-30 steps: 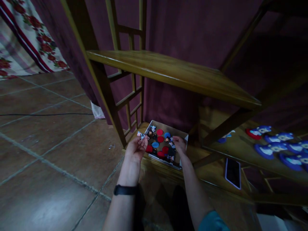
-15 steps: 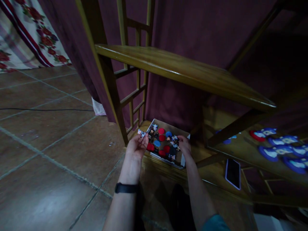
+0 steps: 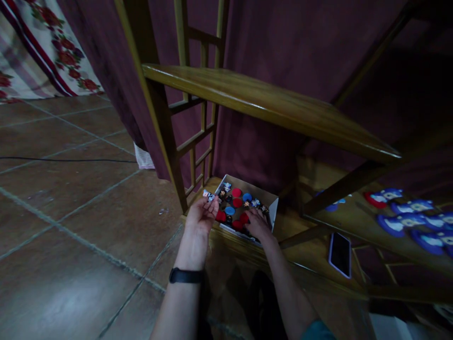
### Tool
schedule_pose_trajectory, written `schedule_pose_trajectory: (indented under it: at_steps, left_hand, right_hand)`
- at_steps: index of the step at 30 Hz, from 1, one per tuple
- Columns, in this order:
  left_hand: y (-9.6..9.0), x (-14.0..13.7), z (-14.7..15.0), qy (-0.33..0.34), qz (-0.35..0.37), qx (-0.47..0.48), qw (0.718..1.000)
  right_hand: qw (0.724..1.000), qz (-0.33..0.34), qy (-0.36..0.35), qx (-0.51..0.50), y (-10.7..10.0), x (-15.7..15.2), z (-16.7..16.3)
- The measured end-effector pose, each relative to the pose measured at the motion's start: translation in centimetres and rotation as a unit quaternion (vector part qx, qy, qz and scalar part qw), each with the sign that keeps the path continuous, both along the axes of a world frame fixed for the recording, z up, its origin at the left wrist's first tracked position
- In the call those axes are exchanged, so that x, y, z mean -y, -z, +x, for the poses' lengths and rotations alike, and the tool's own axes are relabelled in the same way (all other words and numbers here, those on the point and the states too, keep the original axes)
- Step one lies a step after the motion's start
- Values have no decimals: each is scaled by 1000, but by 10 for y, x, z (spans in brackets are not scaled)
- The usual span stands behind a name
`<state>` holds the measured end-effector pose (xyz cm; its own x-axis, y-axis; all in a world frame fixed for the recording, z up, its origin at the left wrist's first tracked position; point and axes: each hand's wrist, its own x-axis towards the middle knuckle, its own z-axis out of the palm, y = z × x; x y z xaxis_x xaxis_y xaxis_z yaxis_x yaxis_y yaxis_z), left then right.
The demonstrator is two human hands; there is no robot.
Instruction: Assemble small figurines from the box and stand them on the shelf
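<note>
My left hand (image 3: 203, 215) holds a small white and dark figurine (image 3: 208, 194) at its fingertips, just outside the left wall of a shallow cardboard box (image 3: 273, 211). Inside the box lie several small figurines (image 3: 227, 187) along with red discs (image 3: 237, 192) and blue discs (image 3: 230, 210). My right hand (image 3: 259, 224) reaches into the box's right front part, fingers pointing down among the pieces beside a red disc. Its fingertips are partly hidden, and I cannot see whether they grip anything.
A wooden shelf board (image 3: 269, 101) juts out above the box. On a ledge to the right stand several figurines on blue bases (image 3: 396, 223) and one on a red base (image 3: 377, 199). A phone (image 3: 340, 255) lies below them. A black cable (image 3: 71, 160) crosses the tiled floor.
My right hand has moved from the box's right edge leftward and nearer to me, down among the pieces. My left hand keeps its place with the figurine.
</note>
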<state>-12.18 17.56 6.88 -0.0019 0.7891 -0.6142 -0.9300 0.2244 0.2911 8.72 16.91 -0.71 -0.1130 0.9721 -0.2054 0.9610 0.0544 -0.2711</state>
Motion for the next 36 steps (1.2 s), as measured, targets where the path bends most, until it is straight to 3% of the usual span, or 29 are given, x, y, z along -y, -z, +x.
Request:
schedule_pose_trajectory:
  at_steps: [6,12,20,26,29,36]
  left_hand:
    - [-1,0,1,0,8,-6,1000]
    - [-4,1,3,2,5,-5,1000]
    - [-6,1,4,7,0,-14,1000]
    - [-5,-2,6,5,-15,-23,1000]
    - [-2,-4,7,9,-7,-26,1000]
    - [1,-2,11,12,13,-22,1000]
  right_hand:
    - [999,39,23,-19,-2,-10,7]
    - [986,83,136,-38,-2,-25,20]
    - [968,92,171,-161,3,-29,26]
    - [994,51,91,-24,-3,-6,23]
    - [995,14,91,30,-9,10,7]
    - [998,-27,49,-3,-18,24,-26]
